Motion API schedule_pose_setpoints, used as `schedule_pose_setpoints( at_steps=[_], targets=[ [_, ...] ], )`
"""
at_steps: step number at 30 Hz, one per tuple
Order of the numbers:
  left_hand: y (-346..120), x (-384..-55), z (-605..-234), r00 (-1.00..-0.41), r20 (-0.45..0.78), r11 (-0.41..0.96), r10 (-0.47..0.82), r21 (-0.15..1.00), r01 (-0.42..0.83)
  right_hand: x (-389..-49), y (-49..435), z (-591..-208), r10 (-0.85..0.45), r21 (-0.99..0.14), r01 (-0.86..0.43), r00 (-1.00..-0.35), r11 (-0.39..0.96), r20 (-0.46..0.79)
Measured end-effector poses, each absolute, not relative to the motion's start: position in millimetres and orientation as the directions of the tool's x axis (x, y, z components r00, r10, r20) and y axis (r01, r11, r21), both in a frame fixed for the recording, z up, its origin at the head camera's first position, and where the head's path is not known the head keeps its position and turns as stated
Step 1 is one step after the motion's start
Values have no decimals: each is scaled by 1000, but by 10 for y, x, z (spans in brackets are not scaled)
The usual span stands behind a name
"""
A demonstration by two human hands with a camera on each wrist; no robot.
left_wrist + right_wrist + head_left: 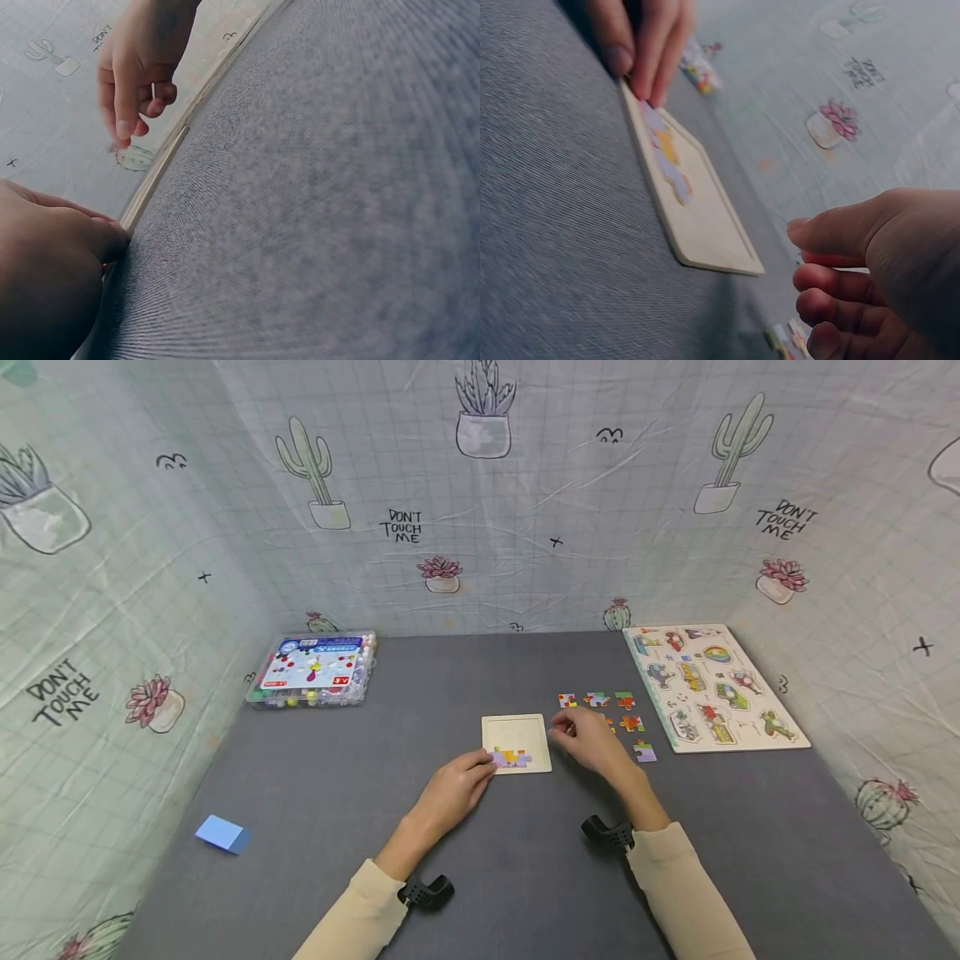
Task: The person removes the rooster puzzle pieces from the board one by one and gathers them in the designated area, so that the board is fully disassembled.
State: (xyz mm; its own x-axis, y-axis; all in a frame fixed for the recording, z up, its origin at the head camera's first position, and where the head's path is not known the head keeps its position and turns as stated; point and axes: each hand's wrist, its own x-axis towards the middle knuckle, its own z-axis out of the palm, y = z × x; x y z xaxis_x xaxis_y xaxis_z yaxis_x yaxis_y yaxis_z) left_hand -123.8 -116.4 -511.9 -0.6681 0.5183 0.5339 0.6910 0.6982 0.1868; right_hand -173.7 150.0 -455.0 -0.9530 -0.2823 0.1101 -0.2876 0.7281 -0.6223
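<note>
A square wooden puzzle tray (534,733) lies on the table, with joined purple and yellow jigsaw pieces (512,758) along its near edge. My left hand (452,789) grips the tray's near left corner, thumb at the rim and fingertips over the pieces in the right wrist view. Just past the tray's right edge, my right hand (588,741) hovers above the table with loosely curled fingers. Nothing shows between its thumb and fingers (829,277) in the right wrist view. Loose jigsaw pieces (632,723) lie beyond and beside that hand, which partly hides some.
A picture puzzle board (720,689) lies at the back right. At the back left is a clear plastic box (311,670) of colourful beads with a printed label. A blue block (222,833) sits on the grey table's left side. Printed cloth walls rise behind.
</note>
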Motion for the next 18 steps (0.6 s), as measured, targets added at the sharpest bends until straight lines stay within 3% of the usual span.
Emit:
schedule_pose_setpoints(
  at_steps=[18],
  targets=[
    [-1160,-1229,-5134,-670,551,701,498,200,685,-1667,1222,-4694,-421,-570,-422,-896,705,142]
  ],
)
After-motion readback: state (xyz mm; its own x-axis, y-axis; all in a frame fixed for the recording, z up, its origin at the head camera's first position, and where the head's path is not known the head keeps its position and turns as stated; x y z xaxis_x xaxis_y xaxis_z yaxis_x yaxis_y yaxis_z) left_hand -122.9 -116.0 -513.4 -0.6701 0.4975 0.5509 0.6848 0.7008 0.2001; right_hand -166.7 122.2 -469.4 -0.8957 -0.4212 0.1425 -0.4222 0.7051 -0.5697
